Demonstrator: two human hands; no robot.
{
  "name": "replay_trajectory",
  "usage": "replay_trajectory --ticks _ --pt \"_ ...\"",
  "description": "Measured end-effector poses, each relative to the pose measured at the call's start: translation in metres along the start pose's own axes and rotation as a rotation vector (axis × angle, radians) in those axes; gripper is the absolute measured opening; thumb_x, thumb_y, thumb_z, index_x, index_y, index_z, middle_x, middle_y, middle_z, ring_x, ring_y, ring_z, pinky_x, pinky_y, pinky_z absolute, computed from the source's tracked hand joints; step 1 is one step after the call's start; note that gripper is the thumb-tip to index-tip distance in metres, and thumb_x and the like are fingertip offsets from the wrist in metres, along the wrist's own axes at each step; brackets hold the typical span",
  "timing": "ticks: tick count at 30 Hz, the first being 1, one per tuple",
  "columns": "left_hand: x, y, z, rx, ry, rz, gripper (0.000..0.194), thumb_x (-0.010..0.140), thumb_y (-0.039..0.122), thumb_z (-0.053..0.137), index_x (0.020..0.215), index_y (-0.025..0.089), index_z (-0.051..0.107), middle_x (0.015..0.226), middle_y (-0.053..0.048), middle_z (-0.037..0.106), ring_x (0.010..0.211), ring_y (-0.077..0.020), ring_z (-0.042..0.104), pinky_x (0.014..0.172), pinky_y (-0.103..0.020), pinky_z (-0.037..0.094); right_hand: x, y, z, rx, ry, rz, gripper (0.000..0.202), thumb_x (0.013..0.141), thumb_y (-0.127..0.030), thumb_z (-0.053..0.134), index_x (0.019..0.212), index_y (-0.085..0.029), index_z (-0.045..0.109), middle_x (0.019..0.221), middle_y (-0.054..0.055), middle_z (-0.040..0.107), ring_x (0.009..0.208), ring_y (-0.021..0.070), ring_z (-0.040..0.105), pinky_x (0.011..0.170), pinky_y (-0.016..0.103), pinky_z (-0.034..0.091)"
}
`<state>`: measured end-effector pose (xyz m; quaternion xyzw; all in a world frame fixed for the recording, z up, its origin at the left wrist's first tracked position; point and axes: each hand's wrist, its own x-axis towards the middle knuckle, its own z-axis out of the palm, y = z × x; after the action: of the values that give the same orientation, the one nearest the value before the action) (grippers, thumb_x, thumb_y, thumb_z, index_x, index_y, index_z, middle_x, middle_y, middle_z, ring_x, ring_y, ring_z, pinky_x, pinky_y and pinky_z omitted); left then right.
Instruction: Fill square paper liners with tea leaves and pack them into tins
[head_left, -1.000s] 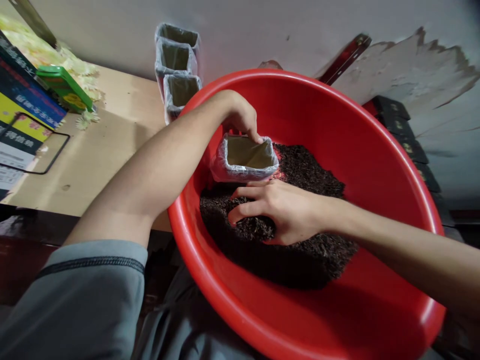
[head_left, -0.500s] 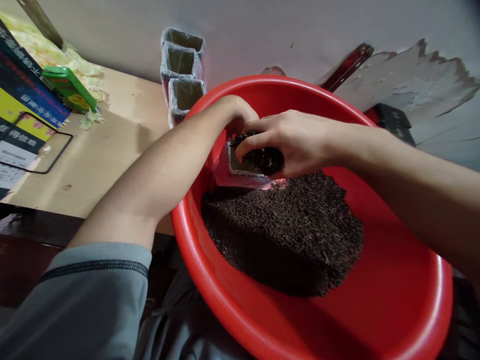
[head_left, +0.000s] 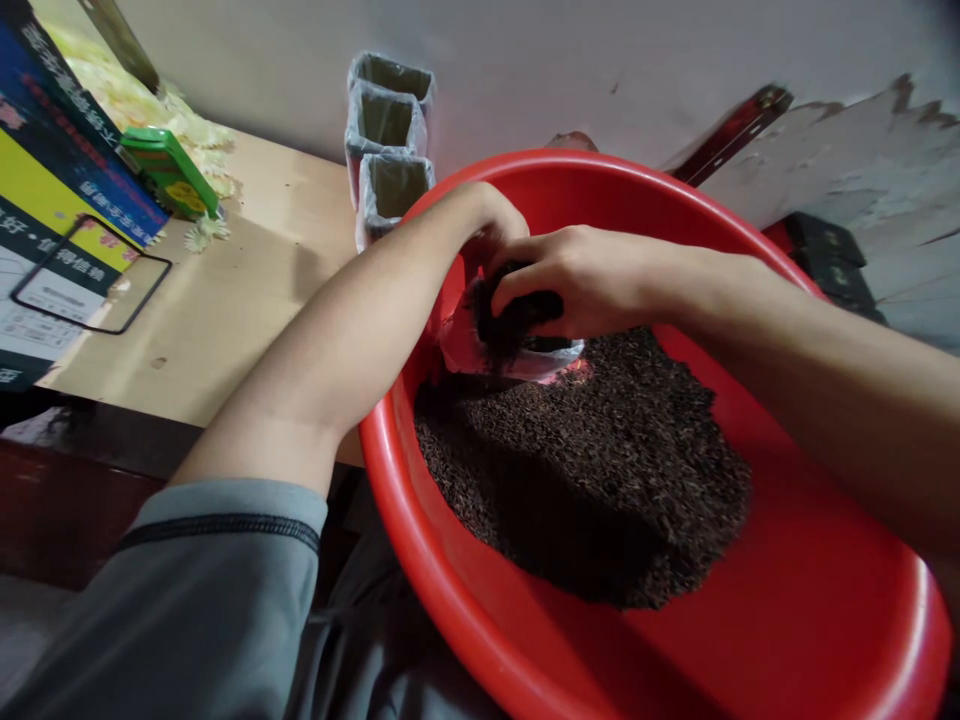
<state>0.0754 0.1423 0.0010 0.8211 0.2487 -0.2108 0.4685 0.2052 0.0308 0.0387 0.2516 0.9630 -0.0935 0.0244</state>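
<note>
A heap of dark, loose tea leaves (head_left: 615,450) lies in a large red plastic tub (head_left: 832,600). In the tub's far left part stands an open box with a clear plastic liner (head_left: 551,368). My right hand (head_left: 581,280) is curled round a clump of tea leaves over the mouth of this box, and some leaves fall along its near left edge. Bent at the wrist, my left hand (head_left: 502,220) reaches down at the far side of the box. Its fingers are hidden, so its grip does not show.
Left of the tub, three open plastic-lined boxes (head_left: 394,190) stand in a row on a wooden table (head_left: 247,260). A green packet (head_left: 171,172) and a printed carton with a black wire handle (head_left: 56,235) are farther left. A wall rises behind.
My right hand has tipped slightly, and tea leaves now drop from it at the box, some over the edge. The whole view has shifted, with things appearing farther right.
</note>
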Motion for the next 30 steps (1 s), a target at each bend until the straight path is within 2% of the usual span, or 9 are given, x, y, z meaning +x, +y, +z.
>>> replay_trajectory --ticks 2,5,13,17,20,24,26,28,30 --pt "0.0 0.001 0.0 -0.059 -0.08 0.007 0.054 0.081 0.039 0.072 0.126 0.008 0.07 0.089 -0.008 0.074 0.121 -0.0366 0.056 0.099 -0.054 0.041 -0.001 0.003 0.0 0.01 0.003 0.002 0.021 0.094 -0.027 0.064 0.108 -0.016 0.074 0.124 0.006 0.066 0.107 0.0163 0.066 0.095 0.035 0.053" --pt "-0.001 0.002 0.001 -0.122 -0.116 0.015 0.057 0.079 0.037 0.078 0.124 0.004 0.069 0.084 -0.008 0.074 0.114 -0.0343 0.059 0.102 -0.056 0.04 -0.004 0.007 0.001 0.024 0.013 -0.003 0.021 0.096 -0.029 0.061 0.103 -0.016 0.075 0.122 0.004 0.067 0.103 0.0133 0.066 0.094 0.033 0.053" --pt "-0.002 0.002 0.004 -0.241 -0.13 0.064 0.055 0.067 0.027 0.086 0.119 0.014 0.073 0.084 -0.003 0.076 0.114 -0.0314 0.06 0.106 -0.055 0.041 -0.006 0.0 0.0 0.034 0.054 -0.002 0.032 0.099 -0.044 0.056 0.105 -0.017 0.072 0.114 0.003 0.065 0.099 0.013 0.064 0.093 0.035 0.052" --pt "-0.004 0.002 0.007 -0.236 -0.053 0.035 0.044 0.073 0.029 0.083 0.113 0.013 0.076 0.082 -0.004 0.076 0.11 -0.0313 0.062 0.105 -0.057 0.042 -0.009 -0.02 0.006 0.008 0.074 0.058 0.038 0.101 -0.048 0.051 0.105 -0.013 0.067 0.107 0.008 0.062 0.097 0.0188 0.062 0.092 0.042 0.054" --pt "-0.007 0.004 0.011 -0.225 0.017 -0.004 0.034 0.082 0.029 0.079 0.109 0.009 0.076 0.079 -0.005 0.075 0.103 -0.0284 0.065 0.105 -0.055 0.043 -0.016 -0.045 0.021 0.017 0.172 0.087 0.03 0.103 -0.034 0.041 0.108 -0.015 0.063 0.11 0.013 0.059 0.103 0.0241 0.058 0.094 0.049 0.053" --pt "-0.007 0.007 0.011 -0.237 0.033 -0.062 0.032 0.096 0.032 0.067 0.111 0.004 0.072 0.074 -0.005 0.07 0.086 -0.0231 0.067 0.103 -0.052 0.047 -0.032 -0.084 0.05 0.067 0.324 0.225 0.034 0.099 -0.011 0.033 0.115 -0.017 0.063 0.116 0.015 0.058 0.108 0.0236 0.058 0.095 0.044 0.054" --pt "-0.005 0.009 0.01 -0.237 0.025 -0.106 0.035 0.099 0.032 0.064 0.117 0.003 0.07 0.075 -0.004 0.069 0.081 -0.0222 0.067 0.102 -0.053 0.047 -0.041 -0.101 0.064 0.169 0.228 0.253 0.036 0.098 -0.008 0.036 0.12 -0.015 0.064 0.118 0.015 0.059 0.106 0.0215 0.06 0.093 0.04 0.055" --pt "-0.004 0.01 0.009 -0.23 0.02 -0.131 0.037 0.099 0.031 0.064 0.123 0.002 0.068 0.078 -0.005 0.07 0.081 -0.0224 0.068 0.103 -0.054 0.047 -0.048 -0.115 0.076 0.31 -0.012 0.228 0.039 0.096 -0.011 0.048 0.132 -0.013 0.061 0.128 0.018 0.059 0.112 0.022 0.062 0.097 0.039 0.056" --pt "-0.003 0.011 0.009 -0.22 0.026 -0.129 0.041 0.101 0.031 0.062 0.129 0.001 0.065 0.081 -0.006 0.071 0.08 -0.0219 0.068 0.104 -0.054 0.046 -0.052 -0.126 0.091 0.391 -0.275 0.217 0.067 0.087 -0.018 0.069 0.15 -0.014 0.049 0.151 0.023 0.045 0.134 0.0306 0.054 0.109 0.046 0.05"
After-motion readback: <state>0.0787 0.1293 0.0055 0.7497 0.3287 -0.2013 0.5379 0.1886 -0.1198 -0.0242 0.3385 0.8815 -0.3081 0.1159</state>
